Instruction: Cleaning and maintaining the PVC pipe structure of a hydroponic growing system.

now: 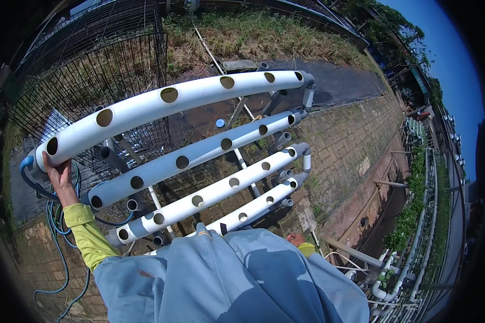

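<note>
With its fingers on the near end of the topmost white PVC pipe (137, 115), my left hand (60, 175) reaches out in a yellow-green sleeve. Round holes run along this pipe, and a blue hose (26, 173) curves from its end beside the hand. Three more holed pipes lie roughly parallel: a shaded one (161, 171), a white one (178, 206) and the lowest (254, 208), partly behind my blue-grey garment. Grey elbows join pipes at the far end. My right hand (296, 239) is low beside the garment, mostly hidden; whether it holds anything cannot be seen.
A black wire cage (105, 64) stands at the upper left. Coiled blue hoses (66, 258) lie on brick paving at the left. A blue round cap (220, 123) is on the ground between pipes. At the right, a brick path (347, 133) runs beside planted pipes (408, 218).
</note>
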`<state>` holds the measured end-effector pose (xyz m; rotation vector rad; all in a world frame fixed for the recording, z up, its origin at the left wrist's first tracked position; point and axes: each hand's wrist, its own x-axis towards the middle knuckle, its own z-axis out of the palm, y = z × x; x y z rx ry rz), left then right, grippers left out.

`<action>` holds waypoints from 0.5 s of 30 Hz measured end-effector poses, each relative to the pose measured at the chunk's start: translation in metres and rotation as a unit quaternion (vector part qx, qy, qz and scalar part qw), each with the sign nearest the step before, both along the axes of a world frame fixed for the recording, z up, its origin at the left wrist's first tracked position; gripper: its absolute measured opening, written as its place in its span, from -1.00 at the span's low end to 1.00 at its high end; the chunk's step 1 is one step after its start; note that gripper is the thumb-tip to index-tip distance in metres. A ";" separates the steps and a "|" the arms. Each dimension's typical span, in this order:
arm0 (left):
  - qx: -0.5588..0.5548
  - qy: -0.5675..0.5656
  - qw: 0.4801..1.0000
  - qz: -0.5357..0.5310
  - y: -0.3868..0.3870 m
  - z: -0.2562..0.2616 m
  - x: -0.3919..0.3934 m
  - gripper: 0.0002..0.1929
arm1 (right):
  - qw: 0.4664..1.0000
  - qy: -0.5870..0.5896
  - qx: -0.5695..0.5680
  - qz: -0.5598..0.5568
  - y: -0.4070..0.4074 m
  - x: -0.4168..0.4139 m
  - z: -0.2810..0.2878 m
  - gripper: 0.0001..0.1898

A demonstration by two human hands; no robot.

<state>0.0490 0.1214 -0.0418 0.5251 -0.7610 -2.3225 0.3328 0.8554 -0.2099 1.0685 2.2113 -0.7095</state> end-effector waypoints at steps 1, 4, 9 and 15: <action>0.000 0.000 1.000 0.000 -0.005 -0.001 -0.001 -0.46 | 1.000 0.000 0.000 0.000 0.005 0.002 -0.006 -0.89; 0.071 0.020 0.997 -0.013 -0.013 -0.002 -0.001 -0.49 | 0.999 0.001 -0.033 0.005 0.011 0.002 -0.014 -0.90; 0.096 0.063 0.993 -0.037 -0.013 0.003 0.000 -0.50 | 1.000 -0.007 -0.012 0.021 0.011 0.000 -0.015 -0.89; 0.094 0.086 0.991 -0.034 -0.004 0.031 0.004 -0.48 | 0.999 -0.026 -0.023 0.026 0.006 -0.010 -0.007 -0.87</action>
